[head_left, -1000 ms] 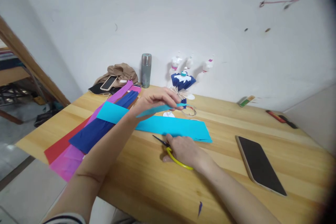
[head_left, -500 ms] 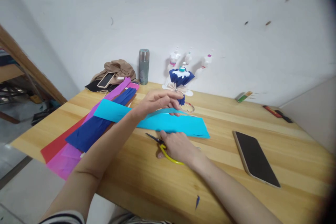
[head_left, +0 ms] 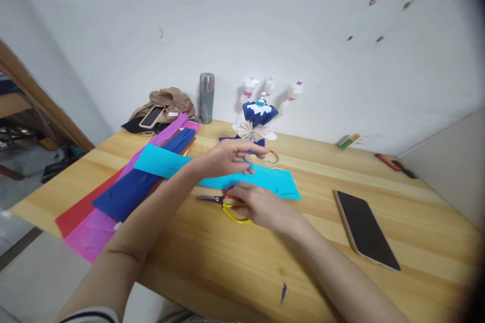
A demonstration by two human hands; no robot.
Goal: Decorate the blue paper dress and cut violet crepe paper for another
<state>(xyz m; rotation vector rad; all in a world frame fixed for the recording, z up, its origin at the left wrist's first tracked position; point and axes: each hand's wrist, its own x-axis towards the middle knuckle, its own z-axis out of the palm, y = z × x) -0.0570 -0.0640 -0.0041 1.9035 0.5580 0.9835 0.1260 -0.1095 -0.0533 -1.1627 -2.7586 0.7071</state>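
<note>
My left hand (head_left: 233,156) hovers over a long sheet of bright blue paper (head_left: 282,179), its fingers apart and nothing visible in them. The blue paper lies flat, its left end across a stack of coloured sheets. Just in front of it my right hand (head_left: 261,204) has its fingers curled at the handles of a pair of scissors (head_left: 237,219), one handle yellow and one red. Their blades are closed and point left, low over the wood; whether they touch it I cannot tell. My left forearm hides part of the blue paper.
Dark blue (head_left: 129,194), pink (head_left: 89,237) and red (head_left: 81,202) sheets lie at left. A thermos (head_left: 206,101), a blue paper-dressed figure (head_left: 259,116) and white bottles (head_left: 293,92) stand along the wall. A large phone (head_left: 366,229) lies right; a smaller phone (head_left: 151,116) rests by brown cloth (head_left: 174,98).
The thin light-blue strip at my left hand is no longer visible, and its fingers have spread. The scissors have turned and lowered, with both handles now showing by my right hand.
</note>
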